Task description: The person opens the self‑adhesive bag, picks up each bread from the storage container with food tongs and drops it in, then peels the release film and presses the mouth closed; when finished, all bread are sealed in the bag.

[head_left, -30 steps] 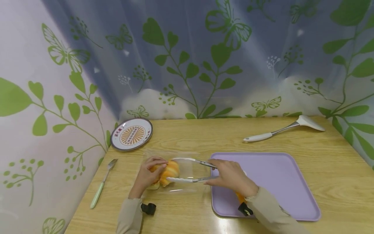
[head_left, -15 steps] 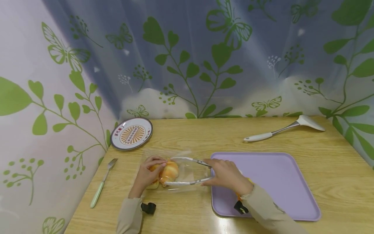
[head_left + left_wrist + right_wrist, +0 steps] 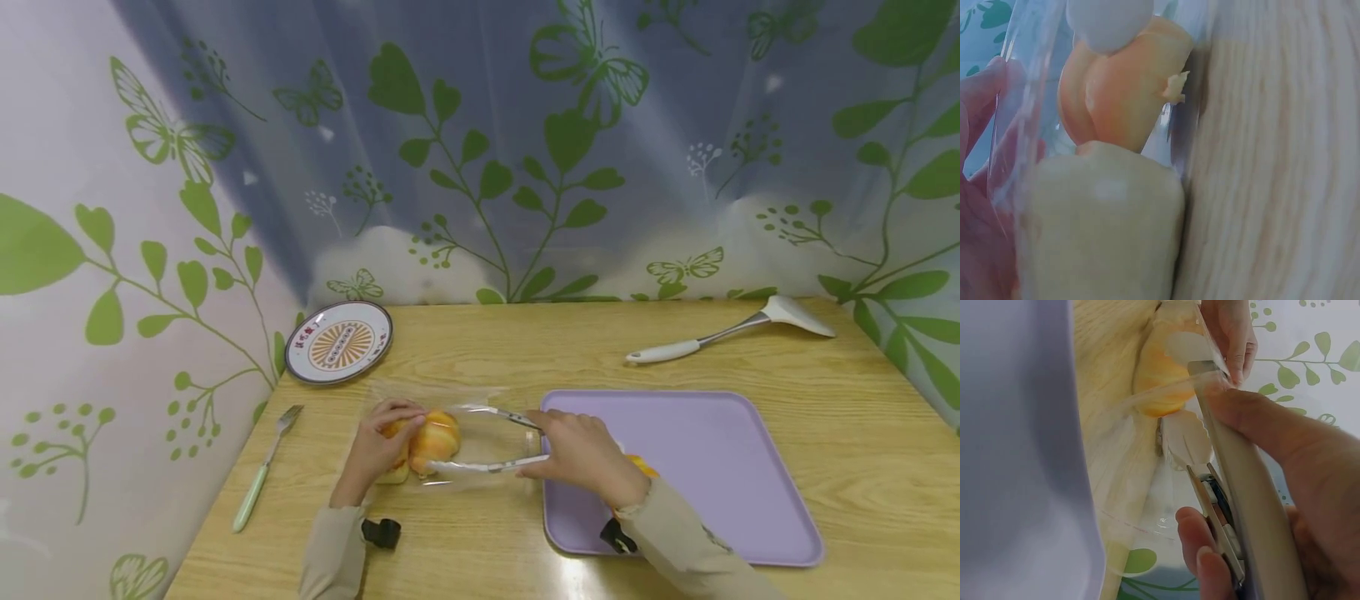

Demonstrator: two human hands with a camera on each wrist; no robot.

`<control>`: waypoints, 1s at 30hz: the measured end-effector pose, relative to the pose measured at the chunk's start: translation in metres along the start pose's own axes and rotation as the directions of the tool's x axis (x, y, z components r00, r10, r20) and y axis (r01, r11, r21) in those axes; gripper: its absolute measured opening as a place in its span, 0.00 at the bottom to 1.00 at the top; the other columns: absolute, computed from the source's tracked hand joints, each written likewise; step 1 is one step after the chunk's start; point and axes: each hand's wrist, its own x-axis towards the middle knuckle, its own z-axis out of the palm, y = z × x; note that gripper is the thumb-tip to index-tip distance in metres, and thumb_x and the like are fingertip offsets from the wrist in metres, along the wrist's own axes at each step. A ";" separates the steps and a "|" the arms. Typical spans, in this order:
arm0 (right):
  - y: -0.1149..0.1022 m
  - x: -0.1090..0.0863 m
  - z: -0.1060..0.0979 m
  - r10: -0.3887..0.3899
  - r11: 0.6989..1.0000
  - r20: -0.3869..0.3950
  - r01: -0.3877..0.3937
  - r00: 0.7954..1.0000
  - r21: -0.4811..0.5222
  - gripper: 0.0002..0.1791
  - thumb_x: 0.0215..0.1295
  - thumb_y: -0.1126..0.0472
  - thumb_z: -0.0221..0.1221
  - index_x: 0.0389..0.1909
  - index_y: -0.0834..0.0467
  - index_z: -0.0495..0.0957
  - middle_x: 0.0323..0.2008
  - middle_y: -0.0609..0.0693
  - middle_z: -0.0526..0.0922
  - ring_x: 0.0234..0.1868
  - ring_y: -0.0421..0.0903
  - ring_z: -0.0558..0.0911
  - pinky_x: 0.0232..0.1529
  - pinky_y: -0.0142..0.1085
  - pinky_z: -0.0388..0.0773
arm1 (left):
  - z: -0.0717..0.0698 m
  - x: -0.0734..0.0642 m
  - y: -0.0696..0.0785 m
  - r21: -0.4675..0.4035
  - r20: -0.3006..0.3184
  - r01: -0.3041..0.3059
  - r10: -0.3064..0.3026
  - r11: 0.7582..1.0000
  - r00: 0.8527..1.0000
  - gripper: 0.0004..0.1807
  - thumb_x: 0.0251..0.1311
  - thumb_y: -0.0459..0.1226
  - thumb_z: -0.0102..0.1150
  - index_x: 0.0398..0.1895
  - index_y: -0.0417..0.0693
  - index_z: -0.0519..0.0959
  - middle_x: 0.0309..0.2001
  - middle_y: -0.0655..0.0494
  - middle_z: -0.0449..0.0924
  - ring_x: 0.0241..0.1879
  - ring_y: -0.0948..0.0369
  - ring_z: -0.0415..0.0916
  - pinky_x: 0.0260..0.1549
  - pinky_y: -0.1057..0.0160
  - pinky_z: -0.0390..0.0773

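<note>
A clear plastic bag [image 3: 480,437] lies on the table with bread inside. My left hand [image 3: 382,442] grips the bag's left part, its thumb and fingers over the bread there. A glossy orange-yellow roll [image 3: 440,433] shows just right of that hand. The left wrist view has a pale piece of bread [image 3: 1097,225] in front of the orange roll [image 3: 1125,87]. My right hand [image 3: 581,450] holds metal tongs [image 3: 517,461] with white tips. Their arms are spread, reach into the bag and stand on either side of the roll.
A lilac tray [image 3: 712,483] lies at the right, partly under my right forearm. Behind it is a white-handled spatula [image 3: 663,352]. A patterned plate [image 3: 300,354] stands at the back left, with a green-handled fork [image 3: 251,496] in front of it.
My right hand and the tongs have shifted slightly left. The near tong arm has moved toward the table's front edge, so the arms stand wider apart. My left hand has stayed in place.
</note>
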 end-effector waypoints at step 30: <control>-0.001 -0.003 -0.012 -0.003 0.998 0.001 0.003 1.000 -0.055 0.38 0.41 0.43 0.76 0.53 0.59 0.81 0.38 0.53 0.87 0.23 0.42 0.79 0.18 0.34 0.71 | 0.002 0.000 0.004 0.027 0.007 -0.009 0.009 1.000 1.000 0.06 0.51 0.20 0.65 0.33 0.29 0.85 0.36 0.36 0.83 0.41 0.47 0.78 0.49 0.79 0.72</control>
